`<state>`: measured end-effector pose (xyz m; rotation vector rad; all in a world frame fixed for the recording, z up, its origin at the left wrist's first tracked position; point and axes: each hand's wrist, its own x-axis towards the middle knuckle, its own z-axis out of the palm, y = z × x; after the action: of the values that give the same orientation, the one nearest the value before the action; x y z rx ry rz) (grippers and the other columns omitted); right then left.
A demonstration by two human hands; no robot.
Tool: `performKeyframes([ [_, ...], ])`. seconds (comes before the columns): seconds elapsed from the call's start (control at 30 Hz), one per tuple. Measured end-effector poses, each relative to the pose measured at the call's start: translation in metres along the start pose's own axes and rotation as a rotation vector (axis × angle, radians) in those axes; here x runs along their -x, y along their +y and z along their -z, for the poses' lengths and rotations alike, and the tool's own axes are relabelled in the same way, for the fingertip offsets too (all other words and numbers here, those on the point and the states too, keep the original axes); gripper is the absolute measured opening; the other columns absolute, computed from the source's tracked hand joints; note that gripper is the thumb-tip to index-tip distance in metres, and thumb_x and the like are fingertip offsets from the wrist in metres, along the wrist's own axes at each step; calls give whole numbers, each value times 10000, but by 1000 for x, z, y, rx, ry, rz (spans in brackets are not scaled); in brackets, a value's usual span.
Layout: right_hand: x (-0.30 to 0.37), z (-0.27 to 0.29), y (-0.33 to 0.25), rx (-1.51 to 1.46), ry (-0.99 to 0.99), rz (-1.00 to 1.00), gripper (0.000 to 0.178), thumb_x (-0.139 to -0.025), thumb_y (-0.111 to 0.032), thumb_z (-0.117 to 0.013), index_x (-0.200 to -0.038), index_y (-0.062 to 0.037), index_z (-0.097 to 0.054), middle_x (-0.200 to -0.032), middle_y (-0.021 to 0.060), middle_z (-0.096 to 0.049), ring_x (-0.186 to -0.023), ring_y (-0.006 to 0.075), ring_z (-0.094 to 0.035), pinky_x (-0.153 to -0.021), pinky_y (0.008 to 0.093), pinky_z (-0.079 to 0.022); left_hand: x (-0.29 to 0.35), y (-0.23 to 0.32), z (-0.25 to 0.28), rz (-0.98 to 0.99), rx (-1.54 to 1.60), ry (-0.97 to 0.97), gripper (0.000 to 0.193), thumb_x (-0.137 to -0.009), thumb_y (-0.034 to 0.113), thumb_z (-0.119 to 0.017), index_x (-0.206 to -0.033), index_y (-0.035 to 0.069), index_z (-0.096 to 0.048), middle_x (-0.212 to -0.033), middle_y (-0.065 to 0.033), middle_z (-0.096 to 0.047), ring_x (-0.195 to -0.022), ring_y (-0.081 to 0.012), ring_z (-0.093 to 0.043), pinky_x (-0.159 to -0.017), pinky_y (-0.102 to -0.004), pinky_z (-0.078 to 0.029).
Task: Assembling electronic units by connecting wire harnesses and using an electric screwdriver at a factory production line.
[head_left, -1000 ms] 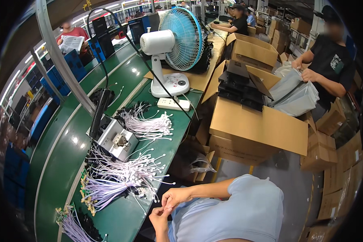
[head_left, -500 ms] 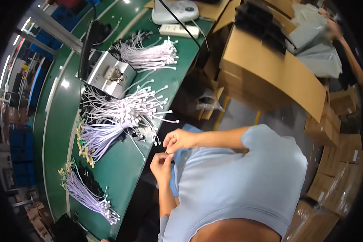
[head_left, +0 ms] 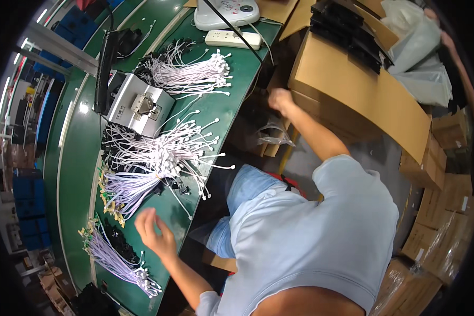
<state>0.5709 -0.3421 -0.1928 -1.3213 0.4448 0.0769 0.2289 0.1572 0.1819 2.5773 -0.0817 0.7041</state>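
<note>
My left hand [head_left: 157, 231] hovers over the green bench near its front edge, fingers apart, holding nothing that shows. It is between two bundles of cables: a purple-and-white bundle [head_left: 116, 250] with white connectors nearer me, and a larger bundle of purple cables [head_left: 129, 187] tipped with yellow-green ends. White cables [head_left: 166, 145] lie fanned out against that larger bundle. My right hand [head_left: 280, 100] is stretched out beyond the bench, beside a big cardboard box [head_left: 353, 84]. Its fingers are curled in; what they hold, if anything, is hidden.
A small grey metal machine [head_left: 142, 108] stands on the bench [head_left: 195, 216], with another white cable bundle [head_left: 189, 71] behind it. Farther back are a white power strip [head_left: 231, 39] and a white scale-like device [head_left: 226, 13]. Black trays [head_left: 347, 31] rest on the box. Another person's arm [head_left: 461, 73] is at right.
My hands were together at the bench edge, pinching something small. They have parted: the left moved left over the bench, the right reached far forward beside the box.
</note>
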Motion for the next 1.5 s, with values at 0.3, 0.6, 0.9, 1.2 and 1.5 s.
performKeyframes([
  [0.3,94,-33,-25,-73,102,-199,334,-950,-221,-539,-1204,-4,-532,-1164,187,-627,-1003,283,-648,-787,374,-562,-86,-16,-5,-104,-451,-498,850,-652,277,-810,-1395,151,-418,-1458,-94,-371,-1386,-327,-278,-1089,-557,-193],
  [0.6,136,-32,-2,92,237,-278,242,-943,-192,-558,-1139,-54,-592,-965,93,-676,-736,163,-665,-573,256,-531,-90,-46,-23,-295,-426,-439,459,-654,171,-790,-1076,130,-615,-1253,-41,-532,-1252,-263,-435,-1014,-601,-270],
  [0.9,142,-35,-45,99,199,-10,223,-928,-198,-600,-1062,-21,-619,-794,63,-656,-597,105,-587,-490,223,-461,-124,-85,114,-31,150,189,264,-834,-3,-668,-1090,17,-607,-1225,-120,-612,-1040,-228,-627,-883,-349,-486],
  [1.2,219,-147,-195,-10,39,861,286,-971,-184,-493,-1003,55,-647,-625,-18,-487,-557,51,-383,-512,185,-282,-104,-32,210,-166,1119,595,287,-987,286,-416,-1067,17,-474,-953,-172,-588,-979,-410,-611,-910,-643,-460],
  [1.5,412,-383,-306,84,-1137,1532,245,-804,57,-623,-1044,25,-660,-883,136,-649,-650,188,-588,-562,268,-465,-68,44,135,411,1089,500,342,-883,30,-581,-1117,24,-332,-640,-78,-487,-451,-167,-495,-422,-338,-456],
])
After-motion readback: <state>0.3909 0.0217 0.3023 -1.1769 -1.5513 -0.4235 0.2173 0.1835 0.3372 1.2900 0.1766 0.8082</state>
